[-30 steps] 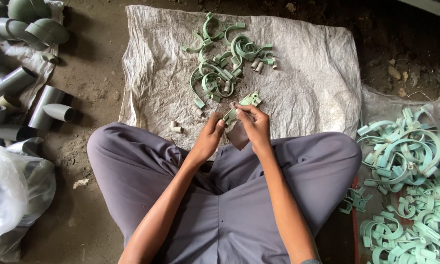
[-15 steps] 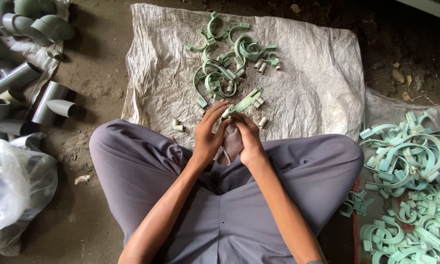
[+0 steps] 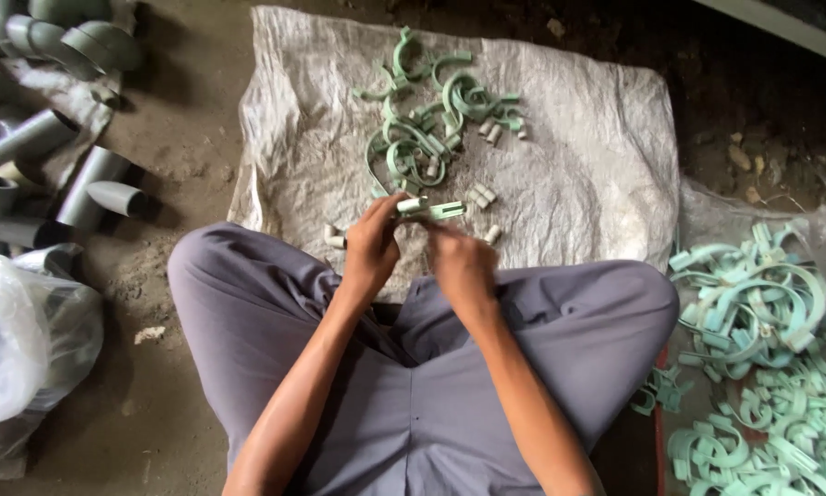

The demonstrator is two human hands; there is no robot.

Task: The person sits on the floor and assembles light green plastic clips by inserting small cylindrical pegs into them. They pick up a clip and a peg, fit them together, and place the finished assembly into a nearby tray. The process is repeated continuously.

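Two bare hands meet at the near edge of a grey woven sack (image 3: 569, 184) spread flat on the dirt floor, just above the person's crossed legs in grey trousers (image 3: 413, 367). The left hand (image 3: 373, 246) pinches one pale green plastic clip (image 3: 431, 208) between thumb and fingertips, the piece lying roughly level and pointing towards the right. The right hand (image 3: 462, 262) is curled close beside it, fingers bent inward; motion blur hides whether it grips the clip or only touches it.

On the sack's far half lies a loose tangle of curved green clips (image 3: 422, 129), perhaps a dozen, too interlocked for an exact count. Small whitish cylinder pieces (image 3: 482, 195) are scattered about it: about three at the tangle's right side, two just beyond the held clip, one near the right hand, and two at the left hand's outer side by the near edge.

Off the sack's right edge, a far larger heap of the same mint-green clips (image 3: 762, 349) spreads across a second sheet, many dozens. Off the left edge lie grey pipe fittings (image 3: 82, 184), roughly eight visible, and a crumpled clear plastic bag (image 3: 18, 349).
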